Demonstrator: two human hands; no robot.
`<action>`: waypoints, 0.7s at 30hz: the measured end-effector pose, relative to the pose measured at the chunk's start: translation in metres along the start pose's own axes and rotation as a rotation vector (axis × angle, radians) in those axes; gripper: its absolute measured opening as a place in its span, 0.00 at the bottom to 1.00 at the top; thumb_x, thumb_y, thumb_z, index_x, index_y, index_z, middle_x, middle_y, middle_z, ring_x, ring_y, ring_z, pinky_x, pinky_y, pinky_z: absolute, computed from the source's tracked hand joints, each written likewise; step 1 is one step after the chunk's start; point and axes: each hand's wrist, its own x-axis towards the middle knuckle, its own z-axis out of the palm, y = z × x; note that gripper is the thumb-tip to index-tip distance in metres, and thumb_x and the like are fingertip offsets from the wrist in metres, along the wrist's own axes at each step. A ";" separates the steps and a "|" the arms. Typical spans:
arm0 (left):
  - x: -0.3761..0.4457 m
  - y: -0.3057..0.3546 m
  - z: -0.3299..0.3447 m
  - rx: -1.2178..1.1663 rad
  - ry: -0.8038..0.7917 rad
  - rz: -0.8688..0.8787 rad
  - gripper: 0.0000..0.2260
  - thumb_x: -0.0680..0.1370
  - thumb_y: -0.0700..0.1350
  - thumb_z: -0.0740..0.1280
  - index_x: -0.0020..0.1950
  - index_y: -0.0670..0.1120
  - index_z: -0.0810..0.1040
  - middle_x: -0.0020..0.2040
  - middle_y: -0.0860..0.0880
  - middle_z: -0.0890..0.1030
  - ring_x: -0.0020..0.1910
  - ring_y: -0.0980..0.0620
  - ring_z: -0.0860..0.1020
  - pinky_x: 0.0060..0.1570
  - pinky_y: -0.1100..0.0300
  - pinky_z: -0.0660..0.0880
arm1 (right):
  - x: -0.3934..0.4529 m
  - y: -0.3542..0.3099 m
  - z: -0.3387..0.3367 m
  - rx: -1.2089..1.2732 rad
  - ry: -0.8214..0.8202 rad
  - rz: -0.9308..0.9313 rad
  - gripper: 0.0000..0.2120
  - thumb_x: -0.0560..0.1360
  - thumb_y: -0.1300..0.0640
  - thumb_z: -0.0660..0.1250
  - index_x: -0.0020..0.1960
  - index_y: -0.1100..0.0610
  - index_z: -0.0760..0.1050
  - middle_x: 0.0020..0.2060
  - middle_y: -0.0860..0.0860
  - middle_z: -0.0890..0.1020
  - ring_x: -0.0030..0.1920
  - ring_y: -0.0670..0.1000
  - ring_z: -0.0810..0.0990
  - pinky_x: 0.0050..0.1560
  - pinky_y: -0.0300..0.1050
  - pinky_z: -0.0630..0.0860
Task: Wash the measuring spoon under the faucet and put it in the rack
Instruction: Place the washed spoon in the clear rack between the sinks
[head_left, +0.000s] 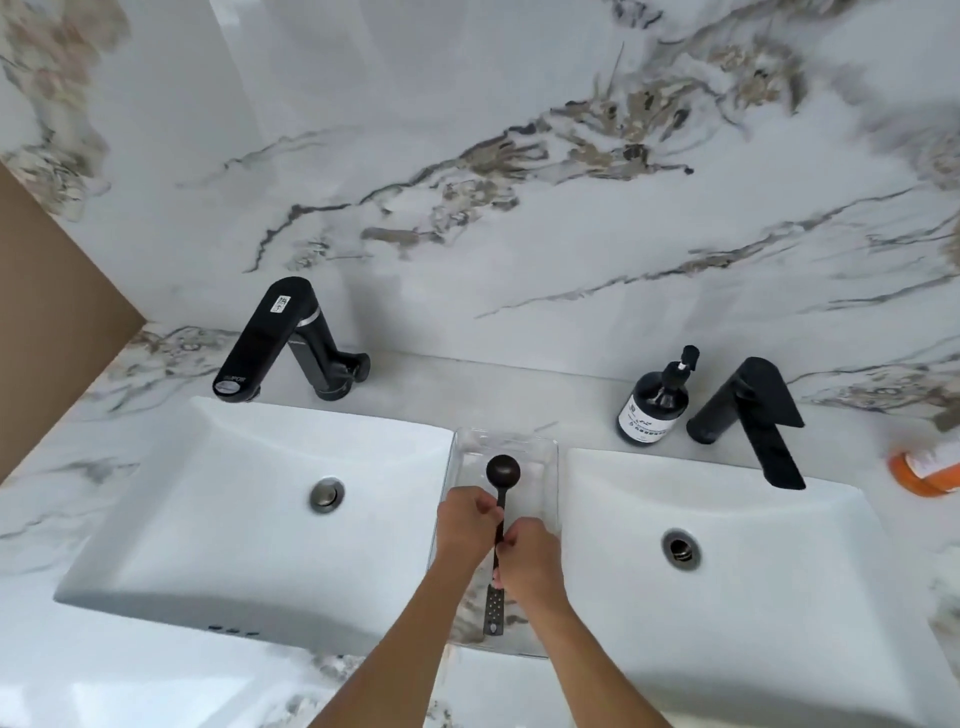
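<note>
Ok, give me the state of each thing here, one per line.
measuring spoon: held by both hands over the clear tray
left hand: closed on the handle
right hand: closed on the handle
left faucet: no water running
right faucet: no water running
clear tray: between the sinks

Both forearms reach forward, left hand (466, 525) and right hand (531, 561) close together, fingers curled.
</note>
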 end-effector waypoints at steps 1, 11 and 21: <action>0.003 -0.001 0.001 0.026 -0.009 -0.001 0.06 0.73 0.34 0.68 0.40 0.40 0.84 0.38 0.43 0.84 0.40 0.43 0.84 0.44 0.51 0.82 | 0.003 0.001 0.002 -0.007 0.006 0.008 0.10 0.76 0.69 0.56 0.39 0.61 0.71 0.39 0.62 0.82 0.43 0.62 0.85 0.43 0.60 0.82; 0.012 -0.014 0.015 0.188 -0.009 -0.030 0.07 0.73 0.35 0.66 0.36 0.42 0.78 0.35 0.45 0.81 0.35 0.48 0.78 0.33 0.58 0.75 | 0.016 0.017 0.019 -0.185 0.018 -0.003 0.11 0.73 0.69 0.56 0.36 0.58 0.69 0.31 0.51 0.75 0.33 0.52 0.75 0.30 0.44 0.67; 0.008 -0.013 0.014 0.254 0.007 -0.011 0.08 0.75 0.36 0.66 0.36 0.42 0.77 0.36 0.45 0.79 0.35 0.48 0.76 0.28 0.62 0.66 | 0.015 0.012 0.022 -0.221 -0.007 0.024 0.15 0.74 0.67 0.56 0.32 0.53 0.65 0.29 0.46 0.71 0.27 0.44 0.65 0.25 0.40 0.59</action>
